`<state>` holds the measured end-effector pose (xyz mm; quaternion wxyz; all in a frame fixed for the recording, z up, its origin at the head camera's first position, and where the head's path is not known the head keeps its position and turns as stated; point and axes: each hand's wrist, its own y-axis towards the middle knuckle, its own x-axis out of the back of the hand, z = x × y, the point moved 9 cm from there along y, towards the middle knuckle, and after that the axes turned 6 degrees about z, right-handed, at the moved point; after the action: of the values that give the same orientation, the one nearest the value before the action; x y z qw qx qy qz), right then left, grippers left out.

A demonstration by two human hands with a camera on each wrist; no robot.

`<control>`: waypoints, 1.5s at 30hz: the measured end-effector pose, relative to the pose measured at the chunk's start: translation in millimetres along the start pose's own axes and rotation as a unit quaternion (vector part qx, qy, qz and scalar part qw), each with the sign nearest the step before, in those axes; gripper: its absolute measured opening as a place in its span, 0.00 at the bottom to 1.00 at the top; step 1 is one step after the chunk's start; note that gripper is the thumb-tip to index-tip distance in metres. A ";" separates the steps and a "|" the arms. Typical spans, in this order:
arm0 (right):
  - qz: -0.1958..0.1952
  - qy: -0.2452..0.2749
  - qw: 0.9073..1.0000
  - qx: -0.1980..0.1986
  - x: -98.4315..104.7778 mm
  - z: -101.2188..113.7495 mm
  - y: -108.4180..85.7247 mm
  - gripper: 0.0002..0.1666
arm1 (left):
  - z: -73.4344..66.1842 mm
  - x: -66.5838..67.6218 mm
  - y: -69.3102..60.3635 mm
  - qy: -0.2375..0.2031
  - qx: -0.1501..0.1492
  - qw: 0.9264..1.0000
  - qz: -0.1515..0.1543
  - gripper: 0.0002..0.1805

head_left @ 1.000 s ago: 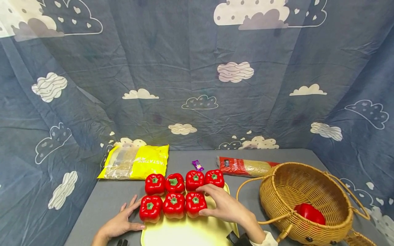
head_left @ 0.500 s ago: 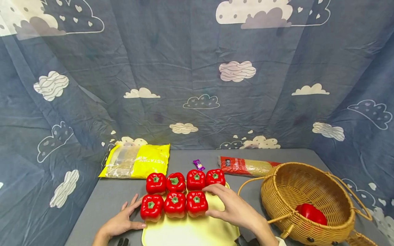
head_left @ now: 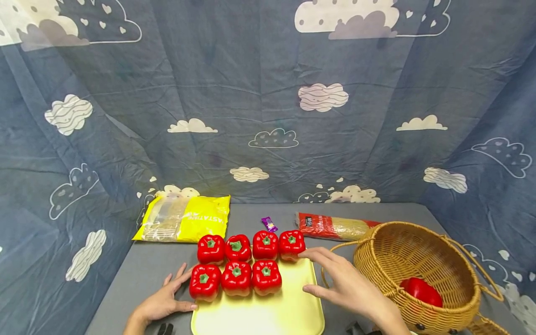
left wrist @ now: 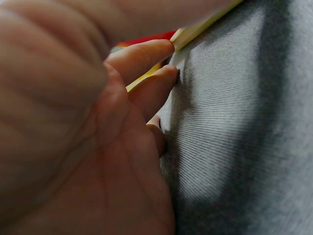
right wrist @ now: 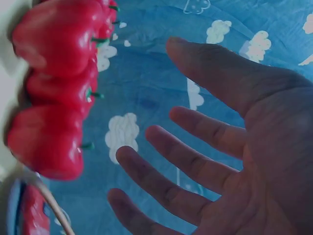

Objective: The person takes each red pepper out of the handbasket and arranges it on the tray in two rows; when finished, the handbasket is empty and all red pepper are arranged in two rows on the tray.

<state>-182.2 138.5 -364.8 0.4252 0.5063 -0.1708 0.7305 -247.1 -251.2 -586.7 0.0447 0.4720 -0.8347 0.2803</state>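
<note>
Red bell peppers (head_left: 236,278) with green stems stand in two rows on a pale yellow tray (head_left: 259,318), three of them in the front row. My left hand (head_left: 161,302) lies at the tray's left edge, fingers straight and spread, thumb against the rim. In the left wrist view, its fingers (left wrist: 142,58) rest by the tray edge (left wrist: 203,24) on grey cloth. Above the tray's right side my right hand (head_left: 349,284) is spread, holding nothing. The right wrist view shows its fingers (right wrist: 188,161) apart from the peppers (right wrist: 49,139).
On the right, a wicker basket (head_left: 364,270) with looped handles holds one red bell pepper (head_left: 422,291). Behind the tray lie a yellow bag (head_left: 205,218), a purple-wrapped sweet (head_left: 269,224) and a red noodle packet (head_left: 335,227). A patterned blue curtain (head_left: 259,93) hangs behind the table.
My right hand has let go of the front row's rightmost bell pepper and moved right, toward the basket, with fingers spread. The left hand and the peppers stay in place.
</note>
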 end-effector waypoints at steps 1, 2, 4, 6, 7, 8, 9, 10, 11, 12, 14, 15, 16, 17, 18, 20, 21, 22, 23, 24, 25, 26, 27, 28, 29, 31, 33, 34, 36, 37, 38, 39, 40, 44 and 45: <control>-0.001 -0.006 1.000 -0.001 3.3 -1.4 -1.9 0.31 | -0.3 0.0 0.0 0.000 0.000 1.000 0.001 0.56; 0.001 -0.011 1.000 -0.002 6.2 -2.9 -3.8 0.31 | -0.5 -0.2 0.1 0.000 -0.002 1.000 0.002 0.56; 0.002 -0.018 1.000 -0.004 13.0 -6.0 -8.2 0.31 | 0.3 0.3 0.6 -0.001 -0.005 1.000 0.001 0.56; 0.001 -0.025 1.000 -0.009 20.8 -10.2 -13.0 0.30 | -0.9 0.6 0.3 0.001 -0.012 1.000 0.000 0.56; 0.000 -0.031 0.999 -0.012 25.1 -12.2 -15.5 0.31 | -0.7 0.8 0.3 -0.001 -0.013 1.000 -0.001 0.56; -0.002 -0.035 0.999 -0.014 29.4 -14.2 -18.1 0.31 | -0.7 0.6 0.2 -0.001 -0.014 1.000 0.001 0.56; -0.002 -0.036 0.999 -0.016 33.6 -16.5 -20.6 0.31 | -0.5 0.7 0.2 -0.004 -0.013 1.000 0.000 0.56; -0.003 -0.038 0.999 -0.020 37.9 -19.0 -23.1 0.31 | -0.5 0.6 0.0 -0.006 -0.012 1.000 0.001 0.56; -0.003 -0.043 0.999 -0.022 42.0 -21.2 -25.4 0.32 | -0.7 0.3 -0.4 -0.008 -0.010 1.000 0.002 0.56; -0.002 -0.046 0.999 -0.029 45.8 -24.1 -27.7 0.32 | 0.1 -0.1 -0.2 -0.012 -0.007 1.000 0.003 0.57; -0.005 -0.053 0.998 -0.031 53.5 -28.1 -31.6 0.32 | -1.0 -0.7 -1.1 -0.012 -0.007 1.000 0.003 0.57; -0.007 -0.057 0.998 -0.032 57.0 -30.3 -33.3 0.32 | -2.5 -0.7 -1.8 -0.011 -0.010 1.000 0.001 0.56; -0.012 -0.062 0.997 -0.032 60.7 -32.0 -35.0 0.32 | -3.1 -0.7 -2.1 -0.011 -0.010 1.000 0.001 0.57; -0.014 -0.068 0.997 -0.030 63.7 -33.3 -36.4 0.32 | -3.9 -0.8 -2.4 -0.011 -0.011 1.000 0.000 0.57; -0.020 -0.072 0.997 -0.028 67.0 -34.8 -37.8 0.32 | -5.3 -0.9 -3.1 -0.011 -0.012 1.000 -0.001 0.57; -0.025 -0.076 0.997 -0.021 71.6 -36.6 -40.7 0.32 | -5.6 -0.5 -3.5 -0.012 -0.009 1.000 -0.004 0.57; -0.025 -0.077 0.997 -0.020 73.2 -37.7 -42.2 0.32 | -8.2 -0.7 -5.1 -0.012 -0.011 1.000 -0.004 0.56; -0.024 -0.075 0.997 -0.020 74.4 -39.0 -43.6 0.32 | -8.4 -0.7 -5.4 -0.014 -0.009 1.000 -0.004 0.56; -0.021 -0.073 0.997 -0.022 75.1 -40.4 -45.1 0.32 | -10.2 -1.4 -6.5 -0.011 -0.012 1.000 0.000 0.56; -0.020 -0.073 0.997 -0.025 76.0 -42.0 -46.8 0.32 | -13.5 -2.0 -8.7 -0.010 -0.015 1.000 0.000 0.55; -0.018 -0.075 0.997 -0.026 76.7 -43.6 -48.3 0.32 | -16.5 -2.7 -10.7 -0.009 -0.016 1.000 0.001 0.55; -0.017 -0.075 0.997 -0.028 77.5 -45.1 -49.6 0.32 | -21.1 -3.7 -13.5 -0.009 -0.021 1.000 0.002 0.55; -0.015 -0.078 0.996 -0.028 78.3 -46.9 -51.0 0.32 | -25.4 -5.0 -16.0 -0.006 -0.023 1.000 0.007 0.54; -0.016 -0.082 0.996 -0.026 79.7 -48.3 -52.1 0.32 | -28.1 -5.7 -17.6 -0.007 -0.024 1.000 0.008 0.54; -0.018 -0.083 0.996 -0.023 81.5 -49.7 -53.3 0.32 | -32.4 -6.6 -19.9 -0.003 -0.025 1.000 0.010 0.54; -0.023 -0.087 0.996 -0.016 86.1 -53.2 -55.1 0.33 | -39.4 -7.3 -23.0 -0.001 -0.028 1.000 0.010 0.54; -0.021 -0.089 0.996 -0.019 90.5 -58.3 -56.7 0.32 | -43.3 -7.4 -24.3 0.006 -0.025 1.000 0.010 0.54; -0.019 -0.087 0.996 -0.021 92.6 -61.2 -57.2 0.32 | -44.6 -6.9 -24.8 0.006 -0.024 1.000 0.008 0.54; -0.013 -0.084 0.996 -0.029 95.6 -67.6 -58.6 0.32 | -44.2 -5.4 -24.5 0.007 -0.020 1.000 0.005 0.54; -0.009 -0.082 0.996 -0.033 96.6 -70.9 -59.6 0.32 | -42.5 -4.5 -23.8 0.007 -0.018 1.000 0.003 0.54; -0.005 -0.077 0.996 -0.038 97.3 -74.3 -60.9 0.31 | -40.0 -3.7 -22.7 0.004 -0.018 1.000 0.001 0.54; -0.004 -0.074 0.996 -0.041 98.0 -77.5 -62.3 0.31 | -35.7 -3.0 -20.6 -0.001 -0.017 1.000 0.001 0.55; -0.002 -0.071 0.997 -0.042 98.5 -80.3 -63.9 0.31 | -30.1 -2.2 -17.7 -0.005 -0.016 1.000 0.001 0.55; 0.003 -0.069 0.996 -0.047 100.5 -91.7 -70.6 0.29 | -12.4 -1.2 -7.2 -0.016 -0.018 1.000 0.002 0.57; 0.005 -0.071 0.996 -0.047 100.7 -94.4 -72.1 0.28 | -8.6 -1.2 -5.1 -0.016 -0.018 1.000 0.003 0.57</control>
<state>-193.7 289.6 -329.3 0.4317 0.5354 -0.2370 0.6862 -243.9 -247.9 -577.7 0.0388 0.4733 -0.8414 0.2581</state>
